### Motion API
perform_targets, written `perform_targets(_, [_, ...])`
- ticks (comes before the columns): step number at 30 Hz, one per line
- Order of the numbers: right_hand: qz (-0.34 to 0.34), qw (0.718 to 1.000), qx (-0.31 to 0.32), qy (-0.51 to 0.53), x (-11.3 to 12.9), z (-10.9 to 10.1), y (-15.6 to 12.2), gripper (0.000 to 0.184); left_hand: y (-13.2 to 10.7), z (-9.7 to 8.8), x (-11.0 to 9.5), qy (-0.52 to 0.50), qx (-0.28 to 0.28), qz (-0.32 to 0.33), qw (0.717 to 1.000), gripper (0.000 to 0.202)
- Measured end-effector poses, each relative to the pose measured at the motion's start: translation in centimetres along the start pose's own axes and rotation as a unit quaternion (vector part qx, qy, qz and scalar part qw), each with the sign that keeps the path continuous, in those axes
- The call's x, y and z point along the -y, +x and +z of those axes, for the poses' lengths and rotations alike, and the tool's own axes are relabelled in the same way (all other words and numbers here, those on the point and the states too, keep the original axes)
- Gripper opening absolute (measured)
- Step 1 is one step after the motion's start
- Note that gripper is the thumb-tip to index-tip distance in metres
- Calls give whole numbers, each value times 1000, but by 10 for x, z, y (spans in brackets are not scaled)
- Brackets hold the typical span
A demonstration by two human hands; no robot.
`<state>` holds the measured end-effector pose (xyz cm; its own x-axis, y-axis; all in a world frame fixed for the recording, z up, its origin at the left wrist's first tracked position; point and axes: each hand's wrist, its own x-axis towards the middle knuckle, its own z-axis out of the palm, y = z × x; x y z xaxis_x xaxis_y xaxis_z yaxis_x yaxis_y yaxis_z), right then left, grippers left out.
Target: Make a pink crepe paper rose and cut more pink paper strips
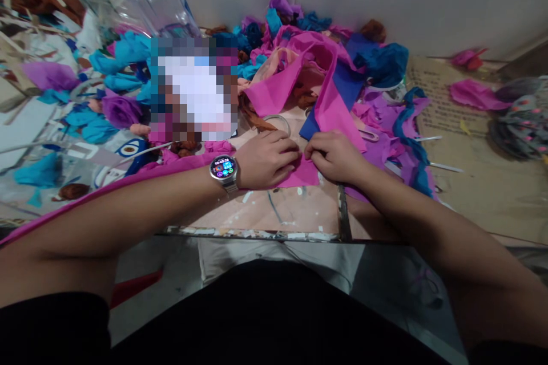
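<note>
A bright pink crepe paper strip (306, 175) lies near the front edge of the table, trailing left beneath my left forearm. My left hand (268, 161) rests over it with bent fingers pressed together, gripping the paper. On the strip's right side my right hand (336, 157) is closed in a pinch, its fingertips on the paper. The two hands nearly meet. Just beyond them lie a thin pale ring (278, 121) and a folded dark blue sheet (309, 128). A larger loop of pink paper (274, 94) arches behind. A pink looped handle (369, 134) shows beside my right hand.
Crumpled blue paper (381, 65) and purple paper (122, 108) crowd the table's back and left. A large plastic bottle (165, 8) stands at back left. Cardboard with writing (454, 182) covers the right side. A pixelated patch hides part of the scene. The table's front edge (257, 234) is chipped.
</note>
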<state>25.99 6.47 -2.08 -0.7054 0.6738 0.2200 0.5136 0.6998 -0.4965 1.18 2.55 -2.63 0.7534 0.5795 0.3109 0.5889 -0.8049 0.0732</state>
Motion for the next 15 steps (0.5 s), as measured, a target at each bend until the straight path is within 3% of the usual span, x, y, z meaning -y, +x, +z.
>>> perform_targets(15, [-45,999,4,-16,-2,1,-1,21,1,-2,0,9,18,3,1000,35])
